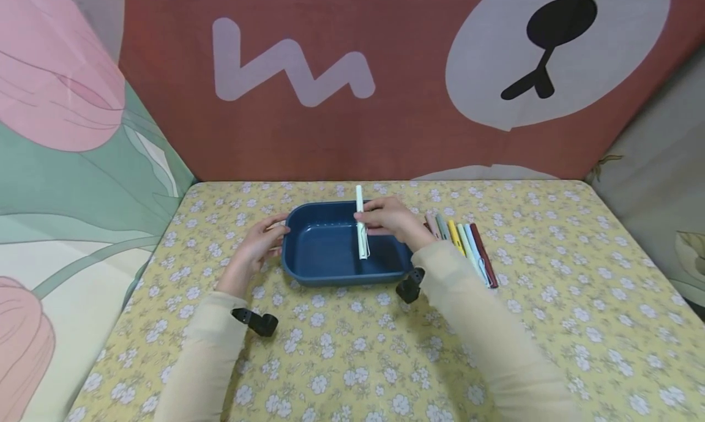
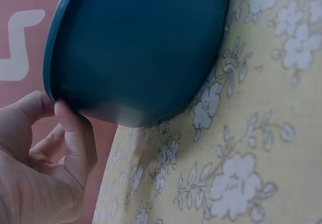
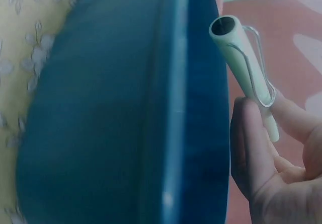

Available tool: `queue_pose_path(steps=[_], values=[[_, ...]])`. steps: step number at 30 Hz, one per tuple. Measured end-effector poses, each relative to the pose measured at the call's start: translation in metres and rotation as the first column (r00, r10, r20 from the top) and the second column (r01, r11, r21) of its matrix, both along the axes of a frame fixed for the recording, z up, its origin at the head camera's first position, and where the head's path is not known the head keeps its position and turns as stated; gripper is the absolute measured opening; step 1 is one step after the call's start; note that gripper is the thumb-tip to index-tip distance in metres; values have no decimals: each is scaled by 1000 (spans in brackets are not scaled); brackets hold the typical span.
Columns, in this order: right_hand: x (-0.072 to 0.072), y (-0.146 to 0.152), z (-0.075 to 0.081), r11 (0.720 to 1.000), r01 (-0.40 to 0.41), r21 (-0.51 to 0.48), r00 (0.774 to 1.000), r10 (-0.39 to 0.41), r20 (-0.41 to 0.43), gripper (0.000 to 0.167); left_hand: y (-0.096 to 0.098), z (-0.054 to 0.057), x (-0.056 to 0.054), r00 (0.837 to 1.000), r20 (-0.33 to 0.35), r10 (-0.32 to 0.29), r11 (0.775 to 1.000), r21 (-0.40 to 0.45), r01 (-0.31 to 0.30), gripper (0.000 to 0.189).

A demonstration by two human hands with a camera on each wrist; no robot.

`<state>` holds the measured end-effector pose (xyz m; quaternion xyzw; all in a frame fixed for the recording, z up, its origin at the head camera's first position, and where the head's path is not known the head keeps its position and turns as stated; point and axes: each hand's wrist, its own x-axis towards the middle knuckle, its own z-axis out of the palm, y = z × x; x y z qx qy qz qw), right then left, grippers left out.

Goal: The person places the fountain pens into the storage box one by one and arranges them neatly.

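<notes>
A blue rectangular tub with rounded corners stands on the table. My left hand pinches its left rim, and in the left wrist view the thumb and a finger meet at the tub's edge. Over the tub's right half, my right hand holds a pale mint pen upright between thumb and fingers. The right wrist view shows the pen's hollow round end and its wire clip, above the tub's rim.
Right of the tub, several pens in maroon, yellow, green, light blue and grey lie side by side, partly hidden by my right arm. A floral yellow cloth covers the table. A red printed backdrop stands behind it.
</notes>
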<state>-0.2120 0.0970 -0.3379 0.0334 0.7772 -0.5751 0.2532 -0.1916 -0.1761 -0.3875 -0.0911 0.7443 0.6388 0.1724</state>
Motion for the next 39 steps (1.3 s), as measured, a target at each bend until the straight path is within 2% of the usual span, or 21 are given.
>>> queue_pose_path(steps=[6, 16, 27, 32, 39], values=[[3, -17, -7, 1000, 18, -7, 1000, -18, 15, 44, 0, 0, -1, 1000, 4, -8, 1000, -19, 8, 51], [9, -45, -23, 996, 83, -31, 996, -82, 28, 36, 3, 3, -2, 1000, -10, 10, 997, -74, -11, 49], [15, -64, -35, 995, 93, -42, 995, -91, 37, 35, -3, 8, -3, 997, -7, -79, 994, -82, 78, 58], [18, -69, -40, 994, 89, -65, 995, -86, 40, 36, -6, 12, -3, 993, 16, -120, 989, -89, 121, 60], [20, -73, -45, 996, 59, -72, 997, -54, 61, 38, -3, 15, -5, 994, 62, -85, 991, -96, 91, 60]])
